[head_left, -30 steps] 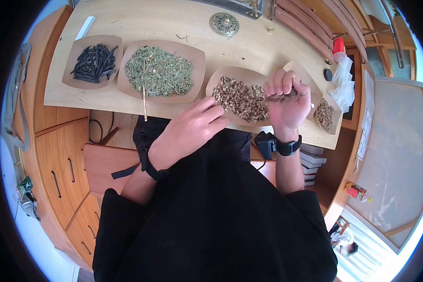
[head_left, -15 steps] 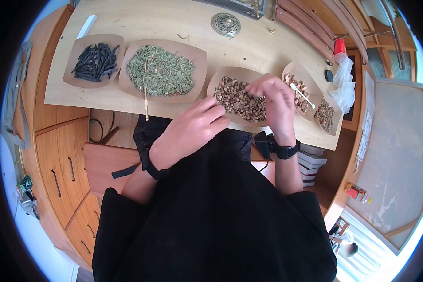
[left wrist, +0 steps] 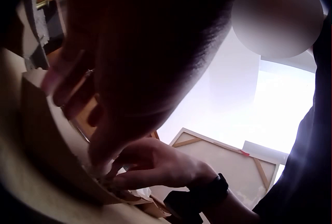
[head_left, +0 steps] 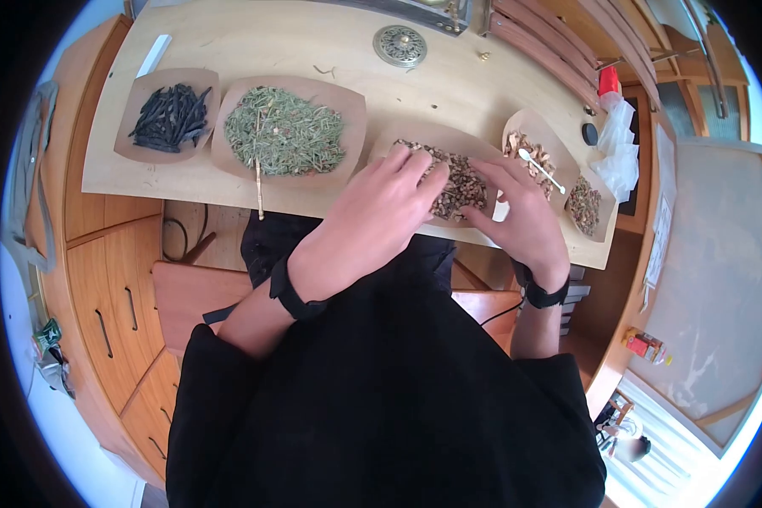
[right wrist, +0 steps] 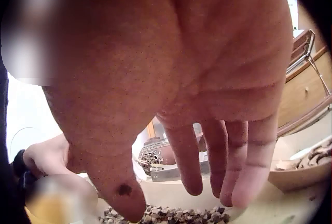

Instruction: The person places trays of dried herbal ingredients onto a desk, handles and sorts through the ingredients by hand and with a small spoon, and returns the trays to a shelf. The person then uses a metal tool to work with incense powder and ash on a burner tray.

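A tan paper tray of chopped brown dried pieces lies near the table's front edge. My left hand is over its left part, with fingers slightly bent and pointing down toward the pieces. In the left wrist view its fingers are near the tray's side. My right hand is at the tray's right side, thumb spread from the fingers. In the right wrist view the palm faces down, with straight fingers and the thumb just above the pieces; nothing shows between them.
To the left are a tray of green dried herb with a thin stick across it and a tray of dark strips. A white spoon lies over a tray of pale chips; a small tray is farther right. A pierced metal lid lies behind.
My right hand, earlier raised and curled with brown matter at the palm, has turned over, spread and lowered to the tray's right side. My left hand has moved right, over the pieces.
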`<state>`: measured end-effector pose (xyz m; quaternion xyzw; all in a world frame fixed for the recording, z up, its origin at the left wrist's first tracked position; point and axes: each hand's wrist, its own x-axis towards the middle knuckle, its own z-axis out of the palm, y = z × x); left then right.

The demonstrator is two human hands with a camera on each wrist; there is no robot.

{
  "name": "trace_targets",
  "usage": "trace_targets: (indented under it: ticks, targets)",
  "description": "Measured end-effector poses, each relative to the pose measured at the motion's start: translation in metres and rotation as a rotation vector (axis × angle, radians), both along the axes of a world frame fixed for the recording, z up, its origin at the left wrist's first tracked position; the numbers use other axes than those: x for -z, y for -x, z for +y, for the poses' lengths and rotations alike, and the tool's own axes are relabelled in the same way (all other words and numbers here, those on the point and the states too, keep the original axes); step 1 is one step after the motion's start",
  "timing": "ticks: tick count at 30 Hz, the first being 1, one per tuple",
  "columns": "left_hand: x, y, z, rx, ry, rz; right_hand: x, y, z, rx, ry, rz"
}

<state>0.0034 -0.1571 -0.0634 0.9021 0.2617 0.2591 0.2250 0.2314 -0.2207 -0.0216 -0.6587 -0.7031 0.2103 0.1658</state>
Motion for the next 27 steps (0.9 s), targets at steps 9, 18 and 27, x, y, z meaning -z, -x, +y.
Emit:
trace_targets:
  ticks: [9,18,27]
  targets:
    - [0.002,-0.028,0.012,0.027,0.079,0.258,0.020,0.020,0.008,-0.027,0.005,-0.013]
    - [0.029,-0.039,0.015,-0.101,0.241,0.030,0.036,0.018,0.013,0.103,-0.001,0.196]
    - [0.019,-0.028,0.016,-0.115,0.700,-0.260,0.052,0.008,0.001,0.226,0.058,0.679]
